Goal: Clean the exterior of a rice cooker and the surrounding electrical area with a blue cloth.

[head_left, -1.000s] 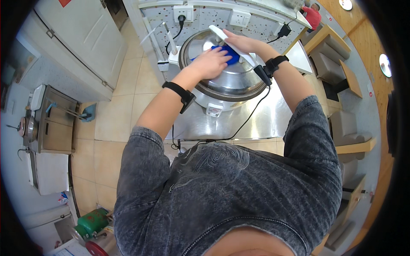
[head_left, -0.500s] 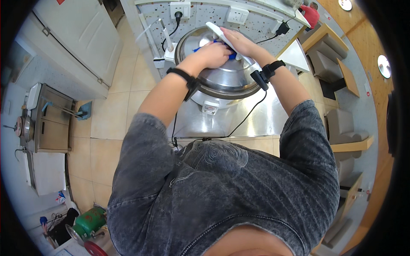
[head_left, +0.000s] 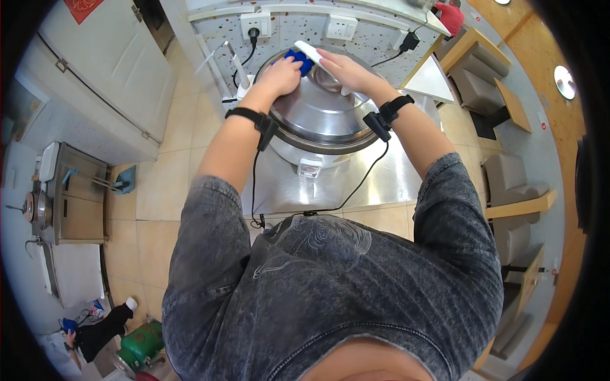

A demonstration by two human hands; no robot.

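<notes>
A large cooker stands in front of me, with a domed, shiny metal lid (head_left: pixel 321 117) on its white body (head_left: pixel 287 151). A long white handle (head_left: pixel 309 51) crosses the top of the lid. My right hand (head_left: pixel 346 71) is closed around that handle, its fingertips partly hidden. On the far left slope of the lid, my left hand (head_left: pixel 283 76) presses a bunched blue cloth (head_left: pixel 300 62) against the metal, fingers bent over it. Black bands with small devices circle both wrists. A thin black cable (head_left: pixel 365 184) hangs between them.
The cooker sits on a steel table (head_left: pixel 387 184) against a speckled wall with sockets (head_left: pixel 256 26) and a plugged black cord. Grey seats (head_left: pixel 508 181) line the right. At lower left are a green gas cylinder (head_left: pixel 141 346) and a person in black (head_left: pixel 105 330).
My left hand has moved the blue cloth from the lid's middle, below the handle, to its far left side. My right hand stays at the handle. The view has shifted slightly.
</notes>
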